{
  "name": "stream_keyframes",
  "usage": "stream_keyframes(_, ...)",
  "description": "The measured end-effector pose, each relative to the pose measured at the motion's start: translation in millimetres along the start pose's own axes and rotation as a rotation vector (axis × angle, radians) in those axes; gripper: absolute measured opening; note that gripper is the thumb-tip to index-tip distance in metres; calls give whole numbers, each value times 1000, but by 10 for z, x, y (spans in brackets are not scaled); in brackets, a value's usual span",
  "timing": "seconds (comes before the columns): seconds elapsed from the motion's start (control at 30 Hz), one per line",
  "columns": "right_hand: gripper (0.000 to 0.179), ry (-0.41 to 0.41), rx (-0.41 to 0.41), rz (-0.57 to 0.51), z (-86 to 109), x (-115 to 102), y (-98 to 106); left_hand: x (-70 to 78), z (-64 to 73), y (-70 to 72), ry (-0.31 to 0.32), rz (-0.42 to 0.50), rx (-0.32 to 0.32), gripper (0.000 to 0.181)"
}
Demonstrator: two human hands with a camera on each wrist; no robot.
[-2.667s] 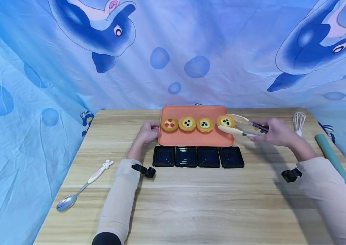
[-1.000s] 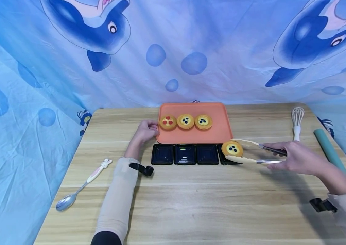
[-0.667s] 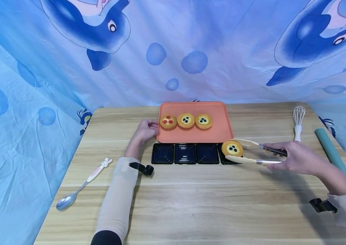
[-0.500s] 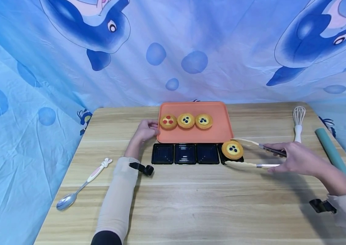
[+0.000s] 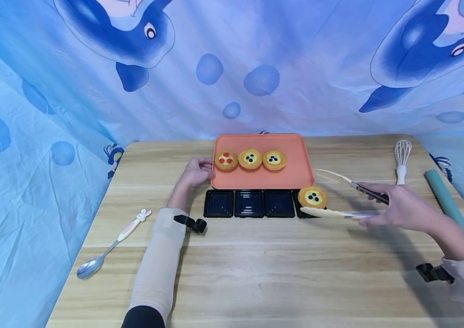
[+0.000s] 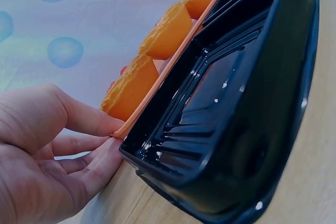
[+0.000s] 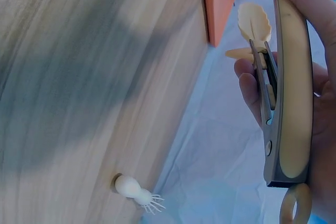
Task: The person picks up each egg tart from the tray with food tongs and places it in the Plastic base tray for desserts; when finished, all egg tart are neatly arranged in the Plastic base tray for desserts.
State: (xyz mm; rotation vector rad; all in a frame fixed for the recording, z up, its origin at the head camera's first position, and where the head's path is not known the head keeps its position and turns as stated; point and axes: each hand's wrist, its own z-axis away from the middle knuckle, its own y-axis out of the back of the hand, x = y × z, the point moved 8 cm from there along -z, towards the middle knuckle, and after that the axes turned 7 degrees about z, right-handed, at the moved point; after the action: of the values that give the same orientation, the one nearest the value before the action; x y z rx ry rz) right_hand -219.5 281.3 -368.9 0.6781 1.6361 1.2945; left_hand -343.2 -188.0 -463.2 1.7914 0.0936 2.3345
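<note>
My left hand [image 5: 196, 172] pinches the left rim of an orange tray [image 5: 262, 181] between thumb and fingers, as the left wrist view shows closely. Three tarts sit in a row on that tray: a red-topped tart [image 5: 226, 161] and two with dark berries. In my right hand [image 5: 404, 207] are food tongs [image 5: 351, 215] with cream tips, their arms spread apart. A berry tart [image 5: 312, 197] rests in the rightmost black box [image 5: 306, 214]. The lower tong tip lies along its near side, while the upper tip stands off above and to the right.
Several square black boxes [image 5: 249, 203] stand in a row along the tray's near edge. A rabbit-handled spoon [image 5: 113, 246] lies at the left. On the right are a whisk [image 5: 402, 159] and a teal roll [image 5: 449, 200]. A blue dolphin-print cloth [image 5: 232, 68] hangs behind the table.
The right hand has brought the berry tart from the tray to the rightmost box with the tongs. The tongs have since spread, their upper tip rising off the tart. The left hand stays put.
</note>
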Motion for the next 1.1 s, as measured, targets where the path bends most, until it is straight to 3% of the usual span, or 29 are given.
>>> stream_keyframes(0.2,98,-44,-23,-13,-44,38,60,15,-20,7,-10,-18,-1,55)
stream_keyframes(0.6,98,-42,37,57,-275,-42,327,-19,-25,36,-26,2,7,56)
stream_keyframes(0.87,96,-53,46,91,-606,-87,484,5,-30,40,-37,10,12,54)
stream_keyframes(1.1,98,-54,-14,47,-1012,-125,342,14,-15,23,-31,21,9,54)
